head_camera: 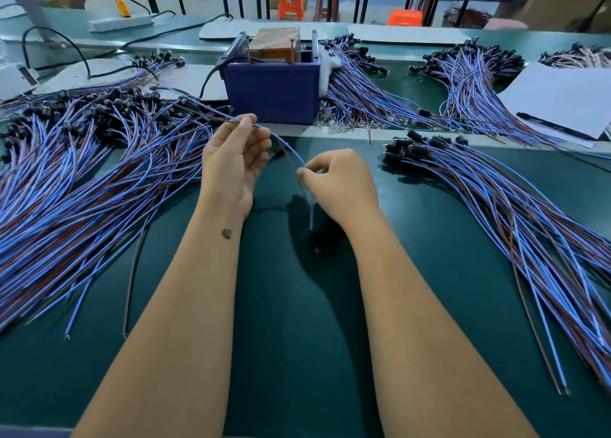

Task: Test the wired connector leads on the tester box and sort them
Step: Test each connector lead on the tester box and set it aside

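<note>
Honestly, nothing readable here. No print shows on the blue tester box [274, 87], and the white paper sheets [562, 97] at the right look blank. Zero labels, numbers or brand marks legible anywhere on the bench.

White paper sheets [562, 97] right; orange stools [291, 3] beyond the bench.

A thin blue-and-brown wired lead [284, 146] arcs above the green counter's middle, before the dark blue plastic tester box [274, 87] near the far edge.
</note>
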